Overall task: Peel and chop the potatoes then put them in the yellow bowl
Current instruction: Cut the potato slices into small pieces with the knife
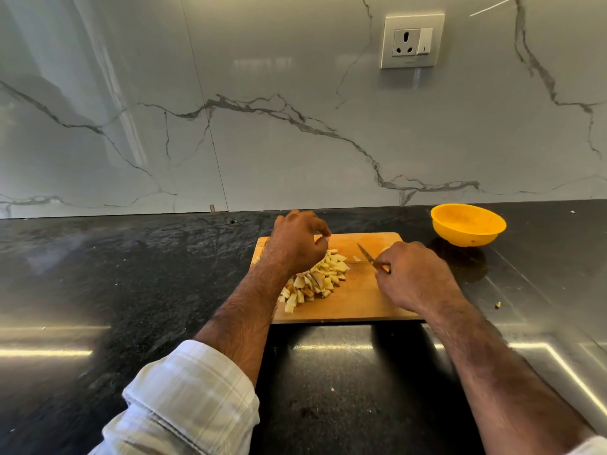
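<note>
A pile of chopped potato pieces [320, 279] lies on the wooden cutting board [354, 303] in the middle of the counter. My left hand [297, 243] hovers over the far end of the pile with curled fingers; a small pale piece seems pinched at its fingertips. My right hand [414, 277] grips the handle of a small knife [366, 252], whose blade points away toward the board's far edge. A bit of potato peeks out beyond my right hand's knuckles. The yellow bowl [468, 224] stands empty at the back right, off the board.
The black stone counter [131, 274] runs left and right, backed by a marble wall with a power socket [412, 41]. A small scrap [498, 304] lies on the counter right of the board.
</note>
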